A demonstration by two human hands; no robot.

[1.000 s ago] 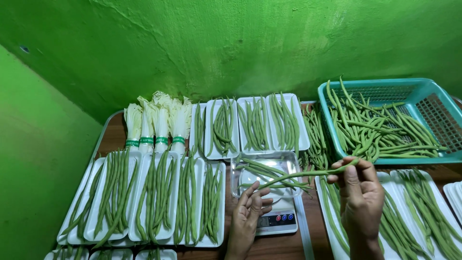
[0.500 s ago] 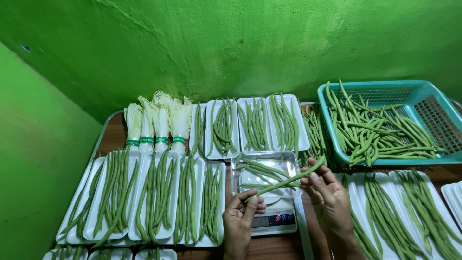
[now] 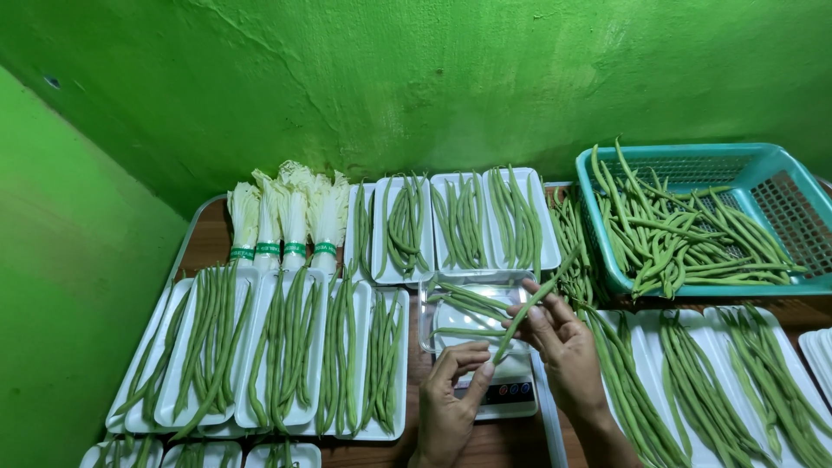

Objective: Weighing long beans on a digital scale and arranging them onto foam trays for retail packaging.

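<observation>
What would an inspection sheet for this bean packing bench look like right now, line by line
Surface: brown wooden table, mostly covered by trays.
Job's things: long bean held over a white tray with a few beans, sitting on a small scale.
Clutter: filled white trays at left, more trays behind, teal basket of loose beans, banded pale bundles.
Grippers: right hand pinches the bean; left hand is beside the scale, fingers curled, empty.
Cables: nothing seen.
Surroundings: green walls.
</observation>
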